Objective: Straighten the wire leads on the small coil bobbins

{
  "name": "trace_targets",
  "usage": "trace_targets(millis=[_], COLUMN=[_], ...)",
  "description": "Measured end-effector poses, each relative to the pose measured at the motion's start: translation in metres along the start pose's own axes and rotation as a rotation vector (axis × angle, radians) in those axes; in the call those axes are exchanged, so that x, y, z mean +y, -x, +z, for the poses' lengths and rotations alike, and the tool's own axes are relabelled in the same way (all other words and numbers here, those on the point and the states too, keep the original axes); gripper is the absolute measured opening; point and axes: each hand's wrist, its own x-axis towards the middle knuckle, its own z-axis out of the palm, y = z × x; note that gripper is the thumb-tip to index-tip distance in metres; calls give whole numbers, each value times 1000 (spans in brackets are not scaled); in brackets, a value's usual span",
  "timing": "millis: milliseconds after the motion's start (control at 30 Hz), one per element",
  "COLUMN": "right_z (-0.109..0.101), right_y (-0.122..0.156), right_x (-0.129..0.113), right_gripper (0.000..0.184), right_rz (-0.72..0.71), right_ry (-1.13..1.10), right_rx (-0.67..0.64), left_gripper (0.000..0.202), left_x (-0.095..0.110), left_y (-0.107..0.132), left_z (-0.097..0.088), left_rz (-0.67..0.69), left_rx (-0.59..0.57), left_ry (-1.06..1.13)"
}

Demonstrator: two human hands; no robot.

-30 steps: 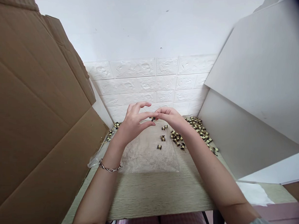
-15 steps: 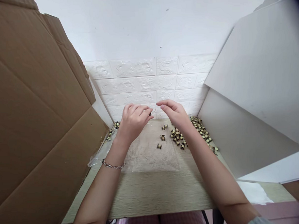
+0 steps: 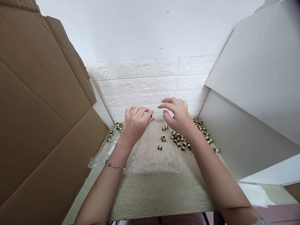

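My left hand (image 3: 138, 123), with a chain bracelet on its wrist, is raised over the plastic sheet. Its thumb and forefinger pinch a small bobbin coil (image 3: 151, 116); only a dark bit of it shows. To the right, at about the same height, my right hand (image 3: 178, 115) holds nothing, its thumb and fingers apart. Below the hands, several yellow-and-black bobbin coils (image 3: 163, 138) lie on the clear plastic sheet (image 3: 151, 160). A larger heap of the same coils (image 3: 182, 141) sits under and behind my right hand.
More coils (image 3: 118, 126) lie at the back left, partly behind my left hand, beside crumpled clear plastic (image 3: 96, 159). A cardboard panel (image 3: 41, 113) walls the left side and white boards (image 3: 252, 89) the right. A white brick-patterned wall (image 3: 136, 85) closes the back.
My right hand has opened: its thumb and fingers have spread apart, and it has shifted slightly right. The left hand keeps its pinch and has barely moved.
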Motion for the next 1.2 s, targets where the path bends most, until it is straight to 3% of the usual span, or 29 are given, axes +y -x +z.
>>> trace_targets(millis=[267, 600, 800, 1200], right_z=[2, 7, 7, 7], right_y=[2, 2, 1, -1], right_x=[-3, 1, -2, 1], right_gripper=[16, 22, 17, 9], right_rz=[-21, -169, -255, -227], right_ry=[21, 92, 122, 101], right_rx=[20, 87, 149, 168], left_gripper=[20, 24, 25, 24], left_x=[2, 3, 3, 5], left_y=[0, -1, -1, -3], left_z=[-1, -5, -5, -4], left_rz=[29, -130, -172, -196], left_rx=[22, -8, -11, 35], left_ry=[-126, -76, -37, 72])
